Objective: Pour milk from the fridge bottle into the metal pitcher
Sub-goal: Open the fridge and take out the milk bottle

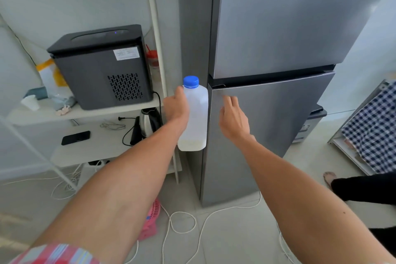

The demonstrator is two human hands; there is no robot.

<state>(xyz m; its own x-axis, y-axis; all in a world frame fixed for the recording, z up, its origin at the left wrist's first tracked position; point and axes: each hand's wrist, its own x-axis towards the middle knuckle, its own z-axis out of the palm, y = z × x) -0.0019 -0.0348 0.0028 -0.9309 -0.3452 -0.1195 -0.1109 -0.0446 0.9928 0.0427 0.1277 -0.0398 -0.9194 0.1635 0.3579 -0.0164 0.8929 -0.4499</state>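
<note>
My left hand (pixel 175 106) grips a translucent plastic milk bottle (pixel 196 118) with a blue cap, held upright in front of the fridge's left edge. Only a shallow layer of milk shows at its bottom. My right hand (pixel 232 117) is spread open with its fingertips against the upper left of the grey lower fridge door (pixel 272 126), which looks closed. The metal pitcher is not in view.
A white shelf unit (pixel 85 111) stands left of the fridge, carrying a black ice maker (pixel 102 64), a kettle (pixel 149 121) and a phone (pixel 75 137). White cords (pixel 182 223) and a pink fan (pixel 151 221) lie on the floor. Another person's foot (pixel 329 177) is at right.
</note>
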